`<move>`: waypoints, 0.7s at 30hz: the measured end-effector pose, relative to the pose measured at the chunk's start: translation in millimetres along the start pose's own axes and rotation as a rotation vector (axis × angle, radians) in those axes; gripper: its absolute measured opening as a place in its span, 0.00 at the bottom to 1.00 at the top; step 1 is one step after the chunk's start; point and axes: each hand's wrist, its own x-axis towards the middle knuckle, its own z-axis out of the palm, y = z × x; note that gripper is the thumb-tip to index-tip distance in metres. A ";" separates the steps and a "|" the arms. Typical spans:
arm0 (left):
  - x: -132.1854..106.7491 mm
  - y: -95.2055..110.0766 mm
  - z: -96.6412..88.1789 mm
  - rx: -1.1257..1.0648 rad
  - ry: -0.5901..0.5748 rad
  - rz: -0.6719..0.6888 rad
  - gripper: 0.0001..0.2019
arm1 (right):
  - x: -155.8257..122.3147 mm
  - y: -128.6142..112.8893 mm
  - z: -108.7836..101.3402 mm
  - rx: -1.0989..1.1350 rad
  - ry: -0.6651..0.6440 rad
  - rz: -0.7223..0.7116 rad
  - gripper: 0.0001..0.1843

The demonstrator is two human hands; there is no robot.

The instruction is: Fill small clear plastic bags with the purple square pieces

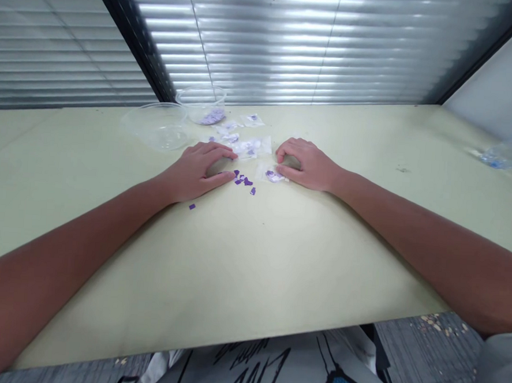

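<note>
My left hand (pixel 203 169) rests on the table with thumb and fingers apart, its thumb tip touching a small cluster of purple paper pieces (pixel 247 181). One more purple piece (pixel 192 206) lies by itself below that wrist. Across from it, my right hand (pixel 303 164) is curved, thumb apart from the bent fingers. Its thumb lies at the edge of a small clear bag (pixel 274 174) with purple bits in it; whether it pinches the bag I cannot tell. Between and behind the hands lie several more clear bags (pixel 252 148) holding purple pieces.
At the back stands a clear round tub (pixel 200 104) with light purple pieces inside. A second clear bowl (pixel 156 126) is beside it on the left. A clear plastic bottle (pixel 510 154) lies at the far right. Window blinds (pixel 265 47) rise behind the table (pixel 252 260).
</note>
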 end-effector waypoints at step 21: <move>0.2 -0.7 0.8 -0.001 0.011 0.013 0.25 | 0.4 0.6 0.6 -0.009 0.010 -0.010 0.07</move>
